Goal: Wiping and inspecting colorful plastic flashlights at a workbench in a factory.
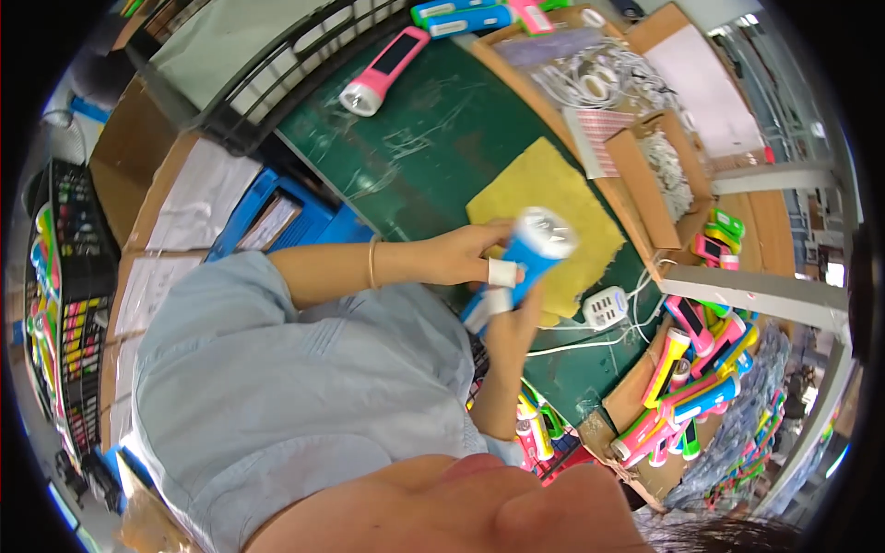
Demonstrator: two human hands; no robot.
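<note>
I see both bare hands bent around one blue torch [527, 262], held just above the desk [433, 129], partly in front of a yellow sheet. The left hand [468, 254], bracelet at its wrist, grips the smooth, tube-like body near the flared clear head, while the right hand [513, 323] clasps it lower down, with white wraps round both thumbs. The torch tilts, its faceted, glassy head up and to the right; I cannot make out every fingertip behind it. Under it, the yellow sheet [516, 189] looks matt and slightly rough, with a ragged right edge, flat on the scuffed green desk. Just beside the sheet I find a boxy white charger [606, 308] with dark slots and thin, glossy cables. Well apart, toward the far end, lies a pink torch [385, 70] with a flat dark panel, near a black plastic crate [263, 88] of ribbed, open bars. On the right, a small cardboard box [636, 180] holds knobbly white pieces, and a larger carton [525, 74] carries looped white cords. Lower right, I see coloured torches [691, 392] heaped at angles beside crinkled clear plastic [742, 419].
</note>
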